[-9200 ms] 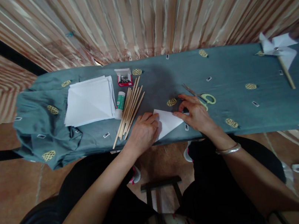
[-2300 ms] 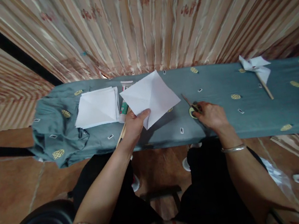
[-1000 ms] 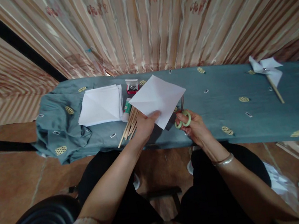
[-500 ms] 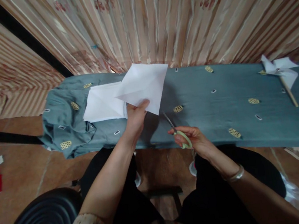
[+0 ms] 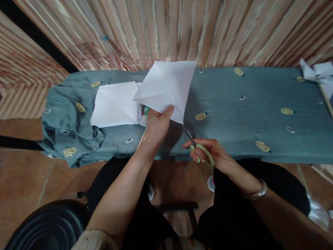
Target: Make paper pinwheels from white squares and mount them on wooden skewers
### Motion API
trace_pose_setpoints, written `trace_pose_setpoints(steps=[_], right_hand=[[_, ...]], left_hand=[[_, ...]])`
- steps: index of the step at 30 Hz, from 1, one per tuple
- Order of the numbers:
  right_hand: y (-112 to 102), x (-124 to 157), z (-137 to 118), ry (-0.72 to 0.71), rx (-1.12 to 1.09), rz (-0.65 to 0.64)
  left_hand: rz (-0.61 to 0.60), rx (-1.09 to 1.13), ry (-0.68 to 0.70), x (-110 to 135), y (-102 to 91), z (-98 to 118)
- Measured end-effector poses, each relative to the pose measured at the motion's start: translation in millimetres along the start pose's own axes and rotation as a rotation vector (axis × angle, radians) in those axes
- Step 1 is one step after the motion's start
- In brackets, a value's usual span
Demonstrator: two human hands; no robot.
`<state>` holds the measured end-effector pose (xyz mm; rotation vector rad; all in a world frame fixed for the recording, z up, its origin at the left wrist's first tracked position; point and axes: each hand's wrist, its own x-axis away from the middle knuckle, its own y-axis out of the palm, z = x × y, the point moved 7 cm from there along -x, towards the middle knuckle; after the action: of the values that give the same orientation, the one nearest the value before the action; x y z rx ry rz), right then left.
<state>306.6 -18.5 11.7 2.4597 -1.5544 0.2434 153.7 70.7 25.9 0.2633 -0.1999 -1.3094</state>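
My left hand (image 5: 158, 123) pinches a creased white square of paper (image 5: 168, 87) and holds it up above the table, one corner pointing down. My right hand (image 5: 210, 154) grips green-handled scissors (image 5: 199, 150), fingers through the loops. The blades point up and meet the lower corner of the paper. A silver bangle sits on my right wrist.
A teal patterned cloth covers the long table (image 5: 260, 102). A stack of white paper squares (image 5: 116, 105) lies at the left, with a glue stick and wooden sticks partly hidden behind my left hand. A finished paper pinwheel (image 5: 318, 77) lies far right. A black stool (image 5: 37, 248) stands lower left.
The scissors went from the table into my right hand, then rose to the paper's lower corner. My left hand lifted the paper off the table and turned it.
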Motion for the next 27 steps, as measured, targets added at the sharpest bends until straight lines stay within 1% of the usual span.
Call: trace_pose_setpoints(steps=[4, 8, 10, 13, 17, 22, 27], right_hand=[[0.3, -0.2, -0.9, -0.007, -0.011, 0.014], [0.6, 2.3, 2.9, 0.02, 0.01, 0.005], [-0.3, 3.0, 5.6, 0.021, 0.044, 0.008], [-2.1, 2.0, 8.7, -0.002, 0.089, 0.012], [-5.0, -1.6, 9.2, -0.022, 0.106, 0.031], [-6.2, -4.4, 2.1, -0.033, 0.069, 0.066], [-5.8, -4.9, -3.5, -0.03, 0.063, 0.071]], left_hand=[[0.014, 0.004, 0.016, -6.4, -3.8, -2.3], [0.04, 0.039, 0.04, -13.1, -9.4, 1.3], [0.045, 0.044, 0.023, -12.8, -9.5, 1.6], [0.047, 0.032, -0.016, -8.2, -6.2, -1.2], [0.032, 0.011, -0.011, -1.8, -0.3, -4.6], [0.009, 0.01, -0.011, 2.1, 5.6, -6.9], [-0.03, 0.023, -0.01, 6.1, 10.8, -5.5]])
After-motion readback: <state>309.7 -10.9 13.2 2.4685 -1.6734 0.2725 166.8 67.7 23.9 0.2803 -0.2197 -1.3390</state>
